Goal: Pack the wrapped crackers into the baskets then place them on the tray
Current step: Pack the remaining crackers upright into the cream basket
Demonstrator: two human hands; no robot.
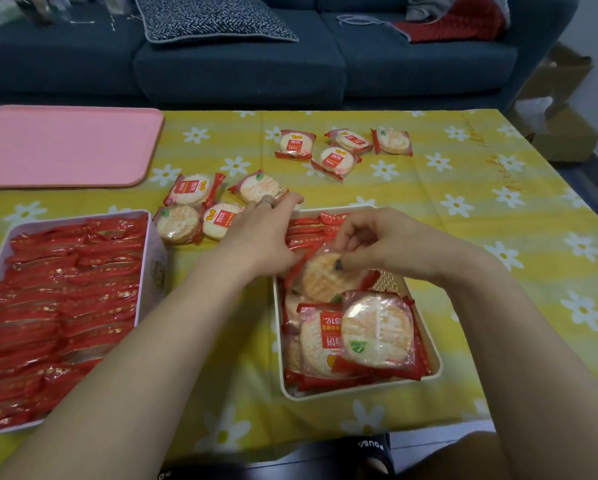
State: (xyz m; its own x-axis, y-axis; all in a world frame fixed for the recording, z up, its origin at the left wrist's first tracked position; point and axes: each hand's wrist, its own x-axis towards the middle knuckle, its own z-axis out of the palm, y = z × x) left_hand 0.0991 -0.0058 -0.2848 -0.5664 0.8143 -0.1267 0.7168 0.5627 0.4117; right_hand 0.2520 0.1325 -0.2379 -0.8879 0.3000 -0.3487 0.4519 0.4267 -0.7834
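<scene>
Table with yellow daisy cloth (pixel 412 209) fills most of the frame; pink tray (pixel 62 147) sits bare at upper left, nothing placed on it yet.

Left basket (pixel 145 237), lower left: packed tight with red wrapped crackers stood on edge, judged full.

Right basket (pixel 425 327), lower centre: partly filled. An on-edge row is seen at its far end, loose flat packs at the near end. Packing of this basket is the step in hand.

Loose crackers on the cloth: four near frame centre (pixel 200 209), four more at upper centre-right (pixel 339 147).

Left hand (pixel 259 230): fingers extended and relaxed, laid across the basket's far row, apparently holding that row back; nothing gripped.

Right hand (pixel 384 244): fingertips curled, one cracker pack (pixel 322 278) pinched at its top edge, held tilted over the basket middle.

Next move, judged: pack to be stood on edge and slid against the held row, then the flat packs at the near end re-stood. Eight loose packs remain; tray transfer follows.
</scene>
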